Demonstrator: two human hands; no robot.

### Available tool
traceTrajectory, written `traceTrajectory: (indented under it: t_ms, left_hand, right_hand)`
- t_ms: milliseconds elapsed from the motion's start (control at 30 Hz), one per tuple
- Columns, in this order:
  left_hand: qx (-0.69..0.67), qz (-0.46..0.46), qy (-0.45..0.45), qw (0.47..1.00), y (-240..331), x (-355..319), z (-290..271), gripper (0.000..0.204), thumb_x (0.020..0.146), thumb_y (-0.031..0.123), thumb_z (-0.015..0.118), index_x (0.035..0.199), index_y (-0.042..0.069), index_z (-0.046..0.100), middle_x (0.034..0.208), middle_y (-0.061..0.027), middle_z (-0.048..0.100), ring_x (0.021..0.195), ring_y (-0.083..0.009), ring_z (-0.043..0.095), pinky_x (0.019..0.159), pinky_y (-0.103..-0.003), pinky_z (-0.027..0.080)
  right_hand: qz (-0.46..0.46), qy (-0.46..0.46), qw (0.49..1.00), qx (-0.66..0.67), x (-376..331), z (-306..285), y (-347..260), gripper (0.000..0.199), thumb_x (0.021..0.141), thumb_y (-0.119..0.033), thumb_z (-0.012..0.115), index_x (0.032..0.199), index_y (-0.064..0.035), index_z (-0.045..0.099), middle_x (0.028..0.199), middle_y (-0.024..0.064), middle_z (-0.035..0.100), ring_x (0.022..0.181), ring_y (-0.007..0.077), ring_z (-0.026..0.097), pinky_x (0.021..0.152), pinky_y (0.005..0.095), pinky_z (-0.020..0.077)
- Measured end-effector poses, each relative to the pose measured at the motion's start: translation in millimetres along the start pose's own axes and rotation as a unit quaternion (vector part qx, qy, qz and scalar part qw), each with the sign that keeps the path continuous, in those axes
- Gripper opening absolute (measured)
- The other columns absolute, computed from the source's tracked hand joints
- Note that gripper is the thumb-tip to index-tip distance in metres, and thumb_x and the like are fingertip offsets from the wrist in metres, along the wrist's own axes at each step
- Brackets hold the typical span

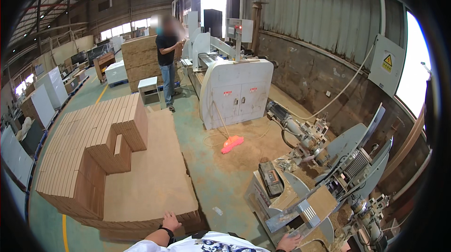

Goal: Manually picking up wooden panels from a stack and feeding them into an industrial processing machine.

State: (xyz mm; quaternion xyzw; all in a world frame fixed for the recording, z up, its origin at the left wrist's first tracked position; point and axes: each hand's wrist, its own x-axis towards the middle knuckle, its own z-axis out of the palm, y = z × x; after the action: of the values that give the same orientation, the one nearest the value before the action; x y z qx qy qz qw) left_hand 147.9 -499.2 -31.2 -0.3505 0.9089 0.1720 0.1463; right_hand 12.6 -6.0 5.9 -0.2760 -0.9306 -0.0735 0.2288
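Observation:
My left hand (171, 222) lies on the near edge of a wide brown board (150, 186), fingers apart and nothing in them. Thick rows of narrow brown panels (80, 146) are piled on that board, higher on its left and far sides. At the lower right, my right hand (289, 241) is at the near edge of a dusty woodworking machine (343, 177), its fingers stretched out along the metal. Just beyond that hand, a brown panel (323, 203) lies on the machine beside a shiny metal plate (286, 216). A dark control box (271, 179) sits on the machine's left end.
Ahead stands a large white machine cabinet (239, 92) with a mop (231, 144) with a pink-orange head on the dusty floor before it. A person (167, 61) in dark clothes stands by it, near a small white-topped table (148, 84). A hose (338, 92) hangs along the right wall.

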Motion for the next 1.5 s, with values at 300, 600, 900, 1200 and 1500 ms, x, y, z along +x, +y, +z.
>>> traceTrajectory:
  t_ms: [300,600,900,1200,1500]
  left_hand:
    - [0.003,0.003,-0.002,1.0,0,-3,-2,0.086,0.068,0.036,0.068,0.133,0.0,0.026,0.138,-0.0313,0.017,0.125,-0.0482,0.021,0.099,-0.05,0.033]
    - [0.002,0.002,-0.004,1.0,0,-4,-3,0.086,0.068,0.036,0.069,0.133,-0.001,0.026,0.137,-0.0318,0.018,0.125,-0.0483,0.023,0.098,-0.05,0.033]
    - [0.004,0.005,0.005,1.0,4,-3,-3,0.086,0.068,0.036,0.069,0.132,-0.002,0.026,0.136,-0.0328,0.019,0.124,-0.0485,0.024,0.098,-0.049,0.034]
    - [0.006,0.015,0.009,1.0,4,-3,-3,0.086,0.067,0.035,0.069,0.131,-0.004,0.027,0.134,-0.0331,0.021,0.123,-0.0494,0.025,0.097,-0.05,0.035]
    - [0.022,0.024,0.021,0.999,0,0,2,0.085,0.066,0.034,0.069,0.13,-0.004,0.028,0.132,-0.0325,0.025,0.12,-0.0484,0.029,0.096,-0.049,0.036]
  right_hand:
    - [0.003,0.04,0.999,0.023,-1,6,-1,0.053,0.077,-0.054,0.053,0.102,-0.0063,0.052,0.1,0.0164,0.055,0.086,0.0333,0.055,0.069,0.0442,0.048]
    - [0.035,-0.016,0.999,0.026,1,5,-4,0.062,0.077,-0.057,0.052,0.109,-0.0053,0.048,0.109,0.0181,0.053,0.092,0.0323,0.055,0.073,0.0443,0.0484]
    - [0.064,-0.075,0.985,0.143,-3,32,4,0.06,0.072,-0.024,0.063,0.117,0.007,0.039,0.132,0.021,0.033,0.118,0.0369,0.035,0.097,0.0429,0.0331]
    - [0.075,-0.099,0.98,0.156,-2,29,4,0.059,0.073,-0.024,0.061,0.117,0.0076,0.039,0.132,0.021,0.033,0.118,0.0374,0.034,0.098,0.0426,0.0322]
    - [0.08,-0.104,0.981,0.144,-1,28,4,0.062,0.072,-0.026,0.062,0.12,0.0043,0.037,0.134,0.0187,0.031,0.117,0.0369,0.036,0.096,0.0413,0.0342]
